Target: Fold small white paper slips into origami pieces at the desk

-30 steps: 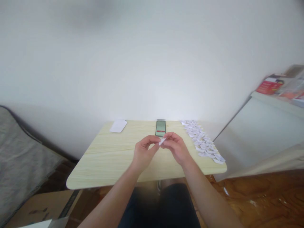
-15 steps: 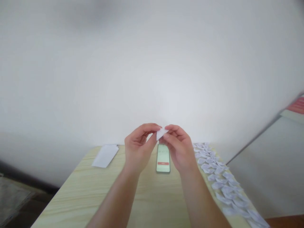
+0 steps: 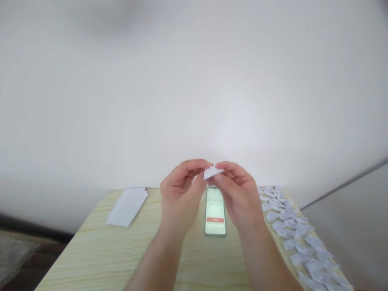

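Between my two hands is a small folded piece of white paper [image 3: 211, 172], held up above the far part of the table. My left hand [image 3: 183, 190] pinches its left side with thumb and fingers. On the other side, my right hand [image 3: 238, 188] grips the paper, its thumb against the near face and the index finger on the top edge. Just below and between the wrists lies a phone [image 3: 215, 212], its screen lit with a timer and a red bar. The fingers behind the paper are partly hidden.
A stack of white paper sheets [image 3: 127, 207] lies at the table's far left. Along the right edge run rows of many folded white paper pieces [image 3: 291, 226]. The pale wood table [image 3: 100, 250] meets a white wall [image 3: 194, 81]. A grey panel [image 3: 348, 214] stands at right.
The view has come closer to the table, and the cabinet top and floor have left it. Both hands have kept hold of the paper, which now shows a wider, flatter face.
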`<state>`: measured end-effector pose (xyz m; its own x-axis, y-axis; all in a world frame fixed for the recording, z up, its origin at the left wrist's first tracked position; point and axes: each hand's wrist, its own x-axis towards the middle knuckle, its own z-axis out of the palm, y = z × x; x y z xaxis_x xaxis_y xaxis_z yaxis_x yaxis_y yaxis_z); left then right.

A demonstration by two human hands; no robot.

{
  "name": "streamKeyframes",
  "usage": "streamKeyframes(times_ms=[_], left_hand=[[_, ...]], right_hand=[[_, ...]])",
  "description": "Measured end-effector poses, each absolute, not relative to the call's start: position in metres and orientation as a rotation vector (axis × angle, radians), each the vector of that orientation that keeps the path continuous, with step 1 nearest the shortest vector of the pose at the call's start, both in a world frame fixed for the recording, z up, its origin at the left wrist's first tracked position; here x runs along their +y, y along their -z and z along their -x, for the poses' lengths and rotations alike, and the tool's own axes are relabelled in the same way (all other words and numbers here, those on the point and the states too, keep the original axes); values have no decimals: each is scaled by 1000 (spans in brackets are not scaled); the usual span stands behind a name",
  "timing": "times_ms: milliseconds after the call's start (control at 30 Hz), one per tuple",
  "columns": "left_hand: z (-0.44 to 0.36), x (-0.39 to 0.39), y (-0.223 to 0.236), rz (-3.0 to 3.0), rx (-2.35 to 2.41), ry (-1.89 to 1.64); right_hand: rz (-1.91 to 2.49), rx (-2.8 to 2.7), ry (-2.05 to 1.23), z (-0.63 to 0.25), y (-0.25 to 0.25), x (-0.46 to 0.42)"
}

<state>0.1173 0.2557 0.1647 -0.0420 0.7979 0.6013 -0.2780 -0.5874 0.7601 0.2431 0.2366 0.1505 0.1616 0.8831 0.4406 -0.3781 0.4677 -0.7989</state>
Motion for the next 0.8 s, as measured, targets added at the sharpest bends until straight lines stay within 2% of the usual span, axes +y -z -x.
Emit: streamKeyframes(times_ms=[467,633,800], left_hand=[[-115,249,-159,-1522,491,-1662],[-115,250,-160,-1482,509,-1617],[-116,252,-159,-1426,529,-1606]], right_hand=[[559,-929,-1082,-244,-154,231],[594,-976,-984,-241,-152,231],[756,-1061,-709,-241,-154,230]])
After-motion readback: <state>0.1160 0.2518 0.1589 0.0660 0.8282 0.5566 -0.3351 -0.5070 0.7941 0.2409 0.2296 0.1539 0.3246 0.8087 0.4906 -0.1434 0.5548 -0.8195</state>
